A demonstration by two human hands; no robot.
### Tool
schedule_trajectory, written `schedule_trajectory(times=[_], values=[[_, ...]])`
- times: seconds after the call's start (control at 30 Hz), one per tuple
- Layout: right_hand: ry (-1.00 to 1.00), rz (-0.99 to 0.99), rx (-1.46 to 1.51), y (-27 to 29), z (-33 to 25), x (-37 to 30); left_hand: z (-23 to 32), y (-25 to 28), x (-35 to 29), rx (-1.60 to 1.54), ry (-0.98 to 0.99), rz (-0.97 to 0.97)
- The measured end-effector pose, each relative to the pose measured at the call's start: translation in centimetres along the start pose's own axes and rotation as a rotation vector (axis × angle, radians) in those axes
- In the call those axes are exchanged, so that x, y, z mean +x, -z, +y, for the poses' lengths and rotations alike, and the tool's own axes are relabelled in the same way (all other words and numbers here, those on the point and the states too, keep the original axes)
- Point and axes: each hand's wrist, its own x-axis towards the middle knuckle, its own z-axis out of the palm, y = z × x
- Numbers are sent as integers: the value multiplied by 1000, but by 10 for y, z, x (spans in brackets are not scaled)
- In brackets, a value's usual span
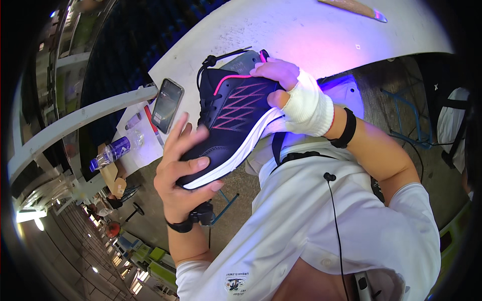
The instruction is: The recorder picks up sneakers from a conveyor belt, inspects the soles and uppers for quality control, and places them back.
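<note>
A black sneaker (pixel 240 108) with a thick white sole, pink zigzag lines on its side and a pink collar edge is held up between my hands. Its toe points down to the left, and black laces run up its front to a toggle. My left hand (pixel 182 168) grips the toe, thumb on the upper and fingers around it. My right hand (pixel 301 95), in a white fingerless glove, is closed around the heel. A grey piece stands in the shoe's opening; its lower part is hidden inside.
Beyond the shoe lies a white tabletop (pixel 281 30) under purplish light. A smartphone (pixel 168 105), a red strip-like tool (pixel 153 123) and a purple-labelled plastic bottle (pixel 111 152) are at the left. A wooden-handled tool (pixel 356 9) lies at the far edge. A pale curved rail (pixel 80 118) crosses the left side.
</note>
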Motion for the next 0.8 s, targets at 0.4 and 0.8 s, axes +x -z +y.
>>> schedule_trajectory(times=[0.4,0.8], values=[[-4,-61,-75,-22,-20,13,-2,-40,11,581,753,-202],[-263,52,43,12,-26,7,47,8,56,61,409,-220]])
